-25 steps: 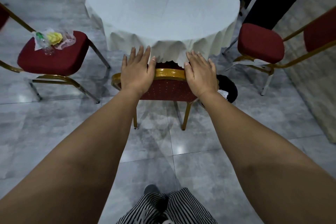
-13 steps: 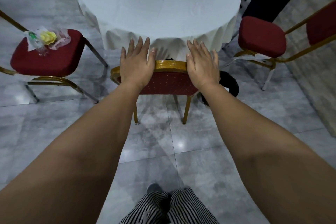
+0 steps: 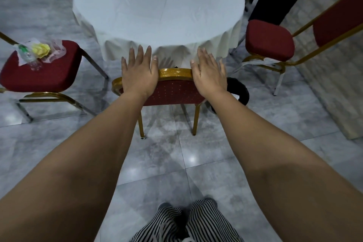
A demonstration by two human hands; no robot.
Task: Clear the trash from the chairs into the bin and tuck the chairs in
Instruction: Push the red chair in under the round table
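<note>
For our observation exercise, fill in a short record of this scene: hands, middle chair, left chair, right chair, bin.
left hand: flat, fingers spread, on the middle chair's backrest
right hand: flat on the same backrest
middle chair: seat under the white table
left chair: pulled out, trash on seat
right chair: pulled out, seat bare
bin: black, beside the middle chair

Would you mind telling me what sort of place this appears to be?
Probably a banquet or function room: a round table draped in a white tablecloth, gold-framed red padded banquet chairs around it, and a polished grey tiled floor.
</note>
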